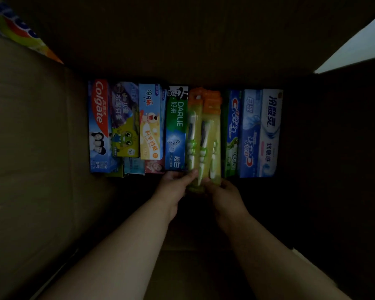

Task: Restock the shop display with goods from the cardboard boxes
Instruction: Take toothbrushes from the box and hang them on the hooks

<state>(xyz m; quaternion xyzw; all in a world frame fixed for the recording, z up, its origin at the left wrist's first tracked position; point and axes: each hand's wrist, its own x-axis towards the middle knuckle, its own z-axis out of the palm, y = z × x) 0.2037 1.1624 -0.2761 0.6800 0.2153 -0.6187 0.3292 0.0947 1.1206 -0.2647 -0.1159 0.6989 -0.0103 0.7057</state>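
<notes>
Dim view down into a cardboard box. Both forearms reach forward, converging at the centre. Left hand grips the near end of a yellow toothbrush pack, thumb curled over its face. Right hand pinches the near end of a second toothbrush pack, touching the first. Packs lie between the Darlie carton and the Crest carton, in a row of toothpaste cartons.
</notes>
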